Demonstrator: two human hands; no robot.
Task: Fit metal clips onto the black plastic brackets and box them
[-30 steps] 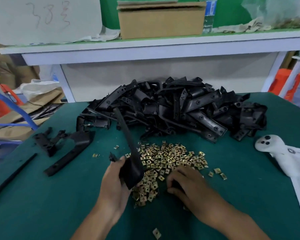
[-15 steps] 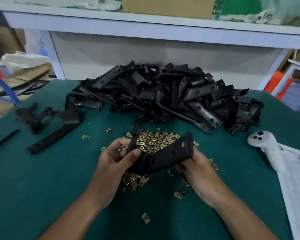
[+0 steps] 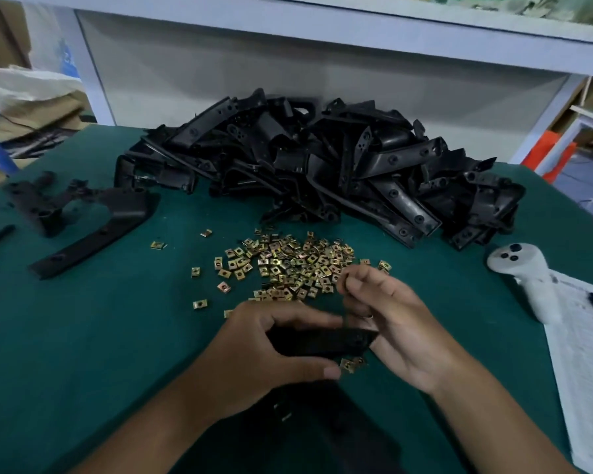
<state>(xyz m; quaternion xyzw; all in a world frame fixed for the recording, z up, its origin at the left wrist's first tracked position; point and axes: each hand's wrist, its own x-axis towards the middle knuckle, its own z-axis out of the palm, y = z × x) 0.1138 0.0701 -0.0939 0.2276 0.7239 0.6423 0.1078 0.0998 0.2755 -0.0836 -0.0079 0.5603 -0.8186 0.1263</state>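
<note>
Left hand (image 3: 271, 350): curled round one black plastic bracket (image 3: 322, 341), thumb along the near side and fingers over the top; a firm, narrow hold, just above the table's near-middle.

Right hand (image 3: 387, 323): meets the bracket's right end, its fingers half bent. Fingertips (image 3: 348, 280) are drawn together at the near edge of the clips; whether they pinch a clip I cannot tell, the motion blur hides it.

Held bracket: flat, elongated, matte black moulded plastic, its pointed end toward the right hand.

Metal clips (image 3: 291, 265): loose scatter of small square brass-coloured stampings, each with a centre hole, at the middle of the green table (image 3: 83, 336); strays lie to the left and under the hands.

Bracket pile (image 3: 322, 165): large tangled heap, glossy black, long perforated arms, along the far edge.

Separate brackets (image 3: 93, 224): a few, flat, toward the left edge.

White controller (image 3: 524, 278): smooth plastic, rounded head, near the right edge, touching a printed paper sheet (image 3: 582, 364).

Table cover: green felt-like cloth.
</note>
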